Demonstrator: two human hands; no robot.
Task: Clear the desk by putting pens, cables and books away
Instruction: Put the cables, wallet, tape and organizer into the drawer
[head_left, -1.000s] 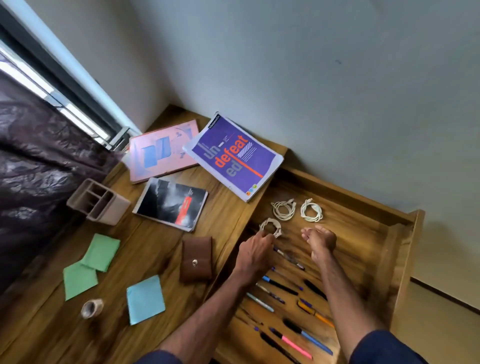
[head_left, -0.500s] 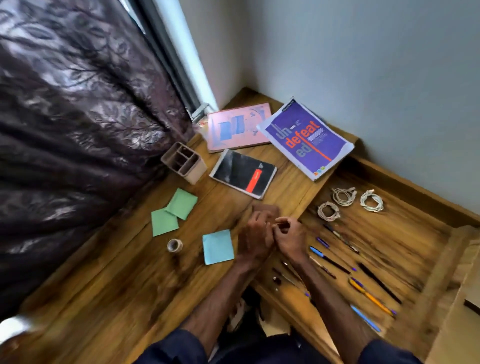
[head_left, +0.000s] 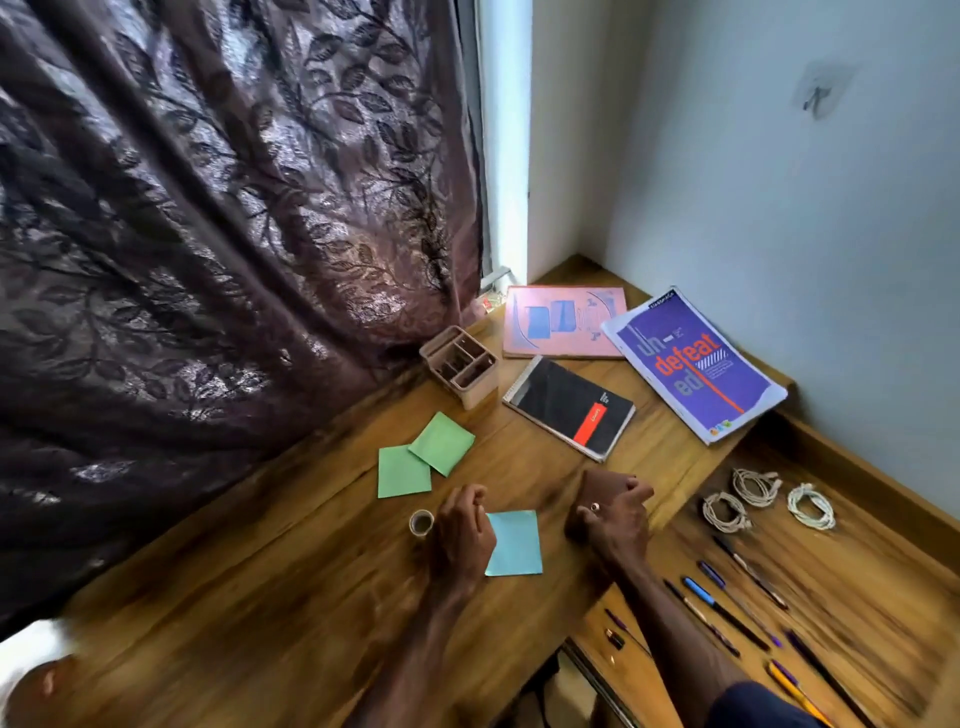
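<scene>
Three books lie at the back of the wooden desk: a purple book, a pink book and a black notebook. On the lower wooden tray to the right are three coiled white cables and several pens. My right hand grips a brown pouch at the desk's right edge. My left hand hovers with loosely curled fingers over the left edge of a blue sticky note, holding nothing that I can see.
A beige pen holder stands near the dark curtain. Two green sticky notes and a small tape roll lie left of my hands. Walls close the corner behind the books.
My hands left the tray, met at the brown pouch, then parted. The left hand went left beside the tape roll; the right stays on the pouch. My view swung left.
</scene>
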